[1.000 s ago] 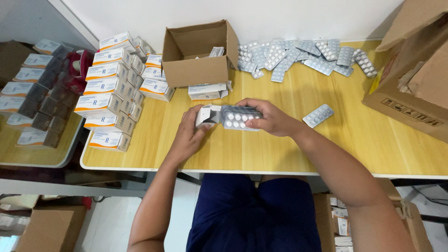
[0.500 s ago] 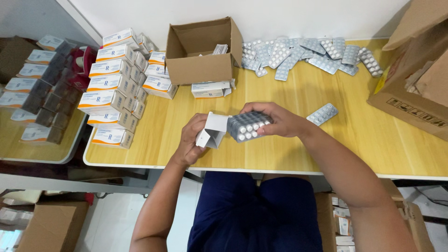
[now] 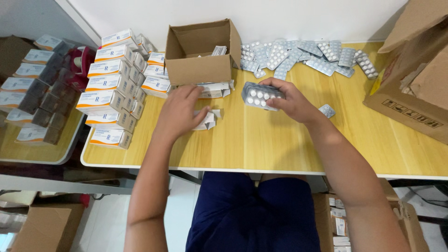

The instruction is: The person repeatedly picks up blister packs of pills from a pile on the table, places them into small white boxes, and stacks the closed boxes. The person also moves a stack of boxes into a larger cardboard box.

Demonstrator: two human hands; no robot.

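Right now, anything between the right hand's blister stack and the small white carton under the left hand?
Nothing visible. The right hand holds the blister stack above bare table. The white carton lies to its left, partly under the left hand. The open cardboard box sits farther back, off that line.

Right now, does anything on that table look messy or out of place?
Mostly tidy, with one exception: the small cartons stand in neat stacks on the left, but the silver blister packs lie in a loose, overlapping heap at the far edge. One blister strip lies alone beside the right hand. Nothing looks spilled or damaged.
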